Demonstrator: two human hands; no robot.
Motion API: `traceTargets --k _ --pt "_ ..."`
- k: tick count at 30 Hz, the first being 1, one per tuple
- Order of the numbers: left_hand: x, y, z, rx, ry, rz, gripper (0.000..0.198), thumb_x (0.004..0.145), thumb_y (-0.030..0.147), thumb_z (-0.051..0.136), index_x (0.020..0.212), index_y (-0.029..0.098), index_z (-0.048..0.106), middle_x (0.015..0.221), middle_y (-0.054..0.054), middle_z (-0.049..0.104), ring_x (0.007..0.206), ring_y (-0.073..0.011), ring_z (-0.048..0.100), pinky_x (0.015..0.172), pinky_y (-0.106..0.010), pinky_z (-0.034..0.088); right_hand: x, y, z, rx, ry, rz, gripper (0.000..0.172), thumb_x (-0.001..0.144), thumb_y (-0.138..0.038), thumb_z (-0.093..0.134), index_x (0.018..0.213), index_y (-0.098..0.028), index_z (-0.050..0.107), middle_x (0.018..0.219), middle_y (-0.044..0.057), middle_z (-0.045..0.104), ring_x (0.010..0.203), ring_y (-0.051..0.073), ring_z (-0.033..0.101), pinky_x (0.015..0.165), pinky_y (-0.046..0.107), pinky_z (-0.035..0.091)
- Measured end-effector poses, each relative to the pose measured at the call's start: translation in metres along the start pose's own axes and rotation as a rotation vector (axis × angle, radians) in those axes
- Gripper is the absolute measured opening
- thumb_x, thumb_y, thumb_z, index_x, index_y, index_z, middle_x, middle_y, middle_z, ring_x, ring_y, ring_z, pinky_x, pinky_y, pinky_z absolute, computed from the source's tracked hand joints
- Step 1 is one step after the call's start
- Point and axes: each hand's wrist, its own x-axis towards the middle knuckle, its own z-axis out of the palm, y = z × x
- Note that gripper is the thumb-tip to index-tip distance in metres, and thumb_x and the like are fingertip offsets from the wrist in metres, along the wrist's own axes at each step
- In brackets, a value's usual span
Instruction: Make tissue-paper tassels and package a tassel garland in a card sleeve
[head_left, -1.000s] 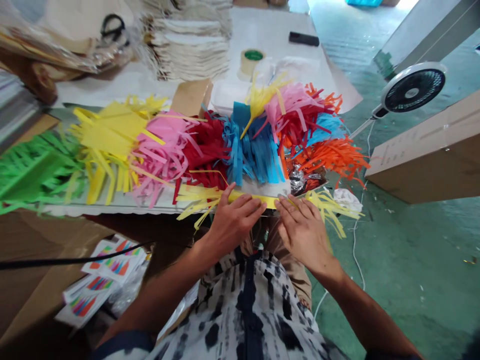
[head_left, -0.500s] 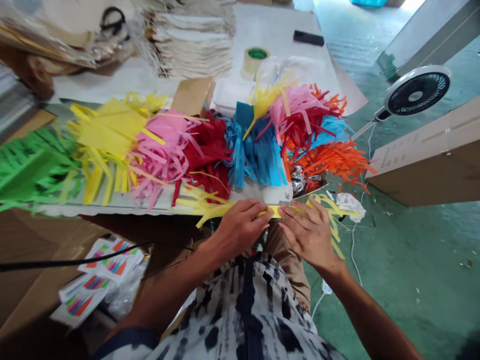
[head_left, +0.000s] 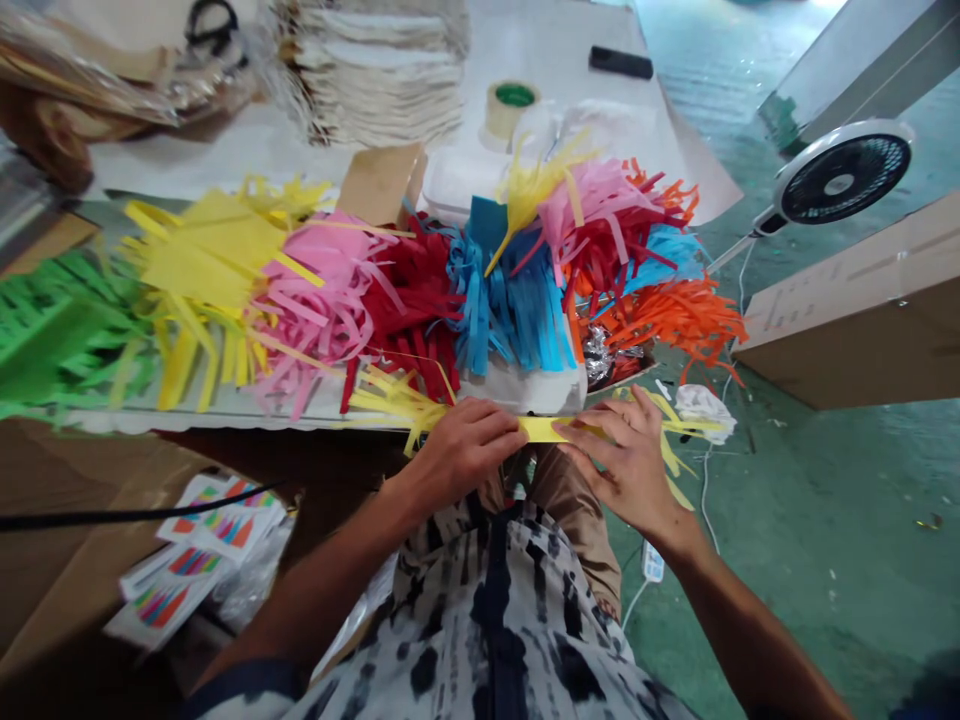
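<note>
- Yellow fringed paper strip: flat middle, loose ribbon ends, at the tabletop's near edge.
- Left hand: palm down, fingers closed over the strip.
- Right hand: fingers slightly spread, thumb below, pinching it.
- Open box: crinkled silver foil inside.
- Beyond: shaggy blue paper.

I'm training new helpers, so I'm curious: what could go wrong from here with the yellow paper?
The narrow yellow paper, gripped by the left hand and right hand, might tear if pulled hard. Its loose strips lie close to the red fringe and could tangle.
</note>
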Motion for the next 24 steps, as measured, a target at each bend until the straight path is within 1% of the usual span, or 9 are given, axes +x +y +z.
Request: traceTargets --k 2,4,6,8,11,14,18,21,24 --pt "-0.001 0.001 -0.001 0.0 0.031 -0.037 0.007 0.101 0.018 0.066 0.104 0.019 0.071 0.097 -0.004 0.077 0.09 -0.0185 0.065 0.081 -0.034 0.051 0.0 -0.001 0.0 0.038 0.018 0.019 0.023 0.095 -0.026 0.075 0.115 -0.037 0.077 0.107 -0.001 0.078 0.112 0.025 0.063 0.122 0.061 0.031" --pt "-0.001 0.003 -0.003 0.003 0.052 -0.126 0.004 0.1 0.021 0.067 0.098 0.019 0.071 0.094 -0.003 0.076 0.088 -0.0182 0.064 0.081 -0.034 0.051 0.001 -0.002 -0.001 0.078 0.016 0.053 0.016 0.097 -0.025 0.073 0.109 -0.035 0.078 0.105 -0.001 0.077 0.112 0.025 0.063 0.121 0.06 0.031" --pt "0.0 0.006 -0.005 0.018 0.038 -0.234 0.008 0.1 0.024 0.067 0.095 0.019 0.07 0.093 -0.004 0.075 0.089 -0.0194 0.063 0.082 -0.035 0.05 0.004 -0.003 -0.003 0.098 -0.006 0.097 0.01 0.099 -0.026 0.071 0.105 -0.031 0.077 0.102 0.0 0.077 0.11 0.024 0.064 0.121 0.059 0.031" --pt "0.0 0.008 -0.008 0.043 0.0 -0.332 0.011 0.101 0.028 0.066 0.094 0.02 0.07 0.097 -0.005 0.074 0.095 -0.0222 0.063 0.084 -0.038 0.048 0.008 -0.003 -0.005 0.092 -0.04 0.146 0.007 0.101 -0.029 0.068 0.101 -0.028 0.075 0.098 0.0 0.076 0.107 0.024 0.064 0.12 0.058 0.031" --pt "0.001 0.012 -0.012 0.078 -0.047 -0.441 0.014 0.102 0.031 0.063 0.097 0.02 0.07 0.106 -0.008 0.072 0.103 -0.0259 0.061 0.09 -0.043 0.047 0.014 -0.003 -0.007 0.06 -0.093 0.202 0.011 0.102 -0.033 0.066 0.098 -0.025 0.072 0.094 0.001 0.075 0.104 0.025 0.064 0.117 0.055 0.03" --pt "0.002 0.014 -0.014 0.104 -0.052 -0.514 0.014 0.101 0.03 0.064 0.094 0.019 0.069 0.11 -0.009 0.07 0.106 -0.0274 0.061 0.094 -0.045 0.047 0.02 -0.002 -0.008 0.022 -0.133 0.234 0.015 0.101 -0.035 0.065 0.093 -0.024 0.07 0.092 0.002 0.074 0.103 0.026 0.062 0.111 0.053 0.032" --pt "0.006 0.016 -0.014 0.121 -0.074 -0.551 0.013 0.099 0.028 0.065 0.091 0.019 0.068 0.11 -0.009 0.07 0.107 -0.0275 0.06 0.094 -0.046 0.046 0.025 -0.001 -0.008 -0.023 -0.185 0.26 0.018 0.101 -0.038 0.064 0.091 -0.023 0.068 0.091 0.003 0.073 0.101 0.028 0.06 0.101 0.048 0.035" --pt "0.009 0.014 -0.013 0.151 -0.097 -0.55 0.012 0.098 0.027 0.065 0.088 0.019 0.067 0.11 -0.009 0.07 0.105 -0.0275 0.06 0.092 -0.046 0.044 0.028 -0.001 -0.008 -0.058 -0.212 0.258 0.019 0.101 -0.037 0.062 0.091 -0.022 0.068 0.092 0.004 0.073 0.104 0.029 0.059 0.099 0.047 0.035" --pt "0.012 0.011 -0.012 0.181 -0.092 -0.519 0.013 0.094 0.026 0.068 0.083 0.02 0.065 0.105 -0.008 0.07 0.097 -0.0272 0.059 0.084 -0.045 0.043 0.029 -0.001 -0.006 -0.091 -0.209 0.253 0.02 0.101 -0.037 0.061 0.089 -0.022 0.068 0.09 0.006 0.072 0.104 0.029 0.058 0.1 0.049 0.035"
